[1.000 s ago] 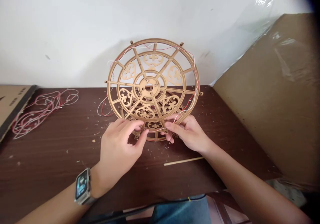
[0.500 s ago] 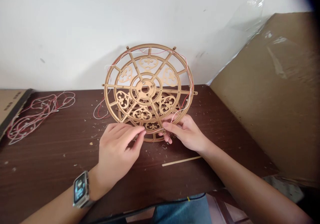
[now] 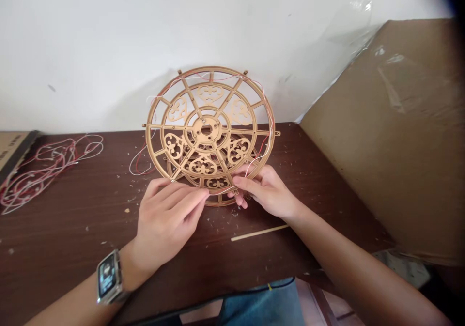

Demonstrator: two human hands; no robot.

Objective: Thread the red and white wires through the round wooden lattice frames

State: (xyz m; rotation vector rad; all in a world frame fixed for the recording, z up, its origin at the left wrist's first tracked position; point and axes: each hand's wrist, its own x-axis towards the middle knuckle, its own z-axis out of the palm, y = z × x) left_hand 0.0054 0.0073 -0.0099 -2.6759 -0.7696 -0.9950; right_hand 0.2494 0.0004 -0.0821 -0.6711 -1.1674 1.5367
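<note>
Dark wood desk [image 3: 308, 195] under a white wall; gold fretwork wheel frame [image 3: 198, 134] stands tilted at the desk's back, over a second ring [image 3: 218, 201]; left hand [image 3: 167, 214] now lies flatter, fingers extended along the lower rim [image 3: 225, 191], not clenched; right hand [image 3: 267, 193] grasps that rim.

The left forearm [image 3: 80, 306] and right forearm [image 3: 356, 277] reach in from the lower corners, angling toward each other. The left hand [image 3: 165, 219] lies back upward, its fingers [image 3: 183, 194] stretched close together toward the right, with the thumb lower and slightly apart. The right hand [image 3: 267, 193] points left, its index finger [image 3: 245, 184] extended while the other fingers [image 3: 240, 200] curl down. The hands stay just apart, neither touching the other.
</note>
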